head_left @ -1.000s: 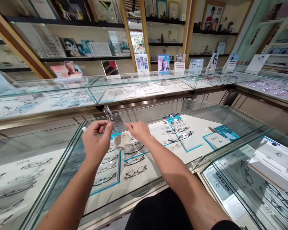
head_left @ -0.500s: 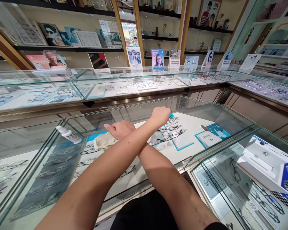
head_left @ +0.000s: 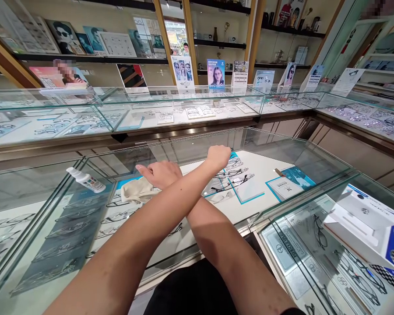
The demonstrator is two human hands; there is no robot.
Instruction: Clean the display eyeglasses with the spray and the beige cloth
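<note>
My forearms cross over the glass display case [head_left: 249,221], the left arm on top. My left hand [head_left: 218,157] is at the right, closed with its fingers curled; whatever it may hold is hidden. It is nearest a row of eyeglasses [head_left: 231,183] in the case. My right hand [head_left: 164,173] is at the left, its thumb stretched out and apart, the other fingers mostly out of sight. Beside and below it lies a crumpled cream cloth [head_left: 136,191]; I cannot tell whether they touch. Left of the cloth, a white spray bottle [head_left: 87,179] lies on its side on the glass.
An opened white and blue box [head_left: 361,223] sits on the glass at the right. Inside the case are a blue-edged card [head_left: 285,188] and more frames on a grey tray [head_left: 62,236]. Beyond runs another long glass counter [head_left: 184,120] bearing upright advertising cards [head_left: 216,75].
The whole view has shifted slightly, with things at the left sitting a little further left and higher. My hands, the cloth and the bottle keep nearly the same places relative to each other.
</note>
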